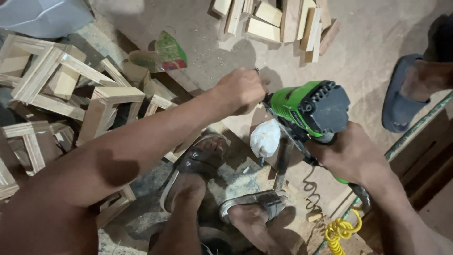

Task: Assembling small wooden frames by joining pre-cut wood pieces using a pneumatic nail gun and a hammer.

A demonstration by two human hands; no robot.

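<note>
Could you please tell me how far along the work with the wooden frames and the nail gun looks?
Done: a pile of assembled pale wooden frames lies at the left. In hand: the right hand holds the green and black nail gun, the left hand closed at its nose. Left: loose cut wooden blocks remain stacked at the top.

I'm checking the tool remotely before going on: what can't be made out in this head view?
- Front tip of the green power tool: hidden by the left hand.
- Its grip: covered by the right hand.
- What the left hand's fingers pinch: too small, hidden by the fist.
- Yellow coiled hose: cut off by the bottom edge.
- White bag: contents unseen.
</note>
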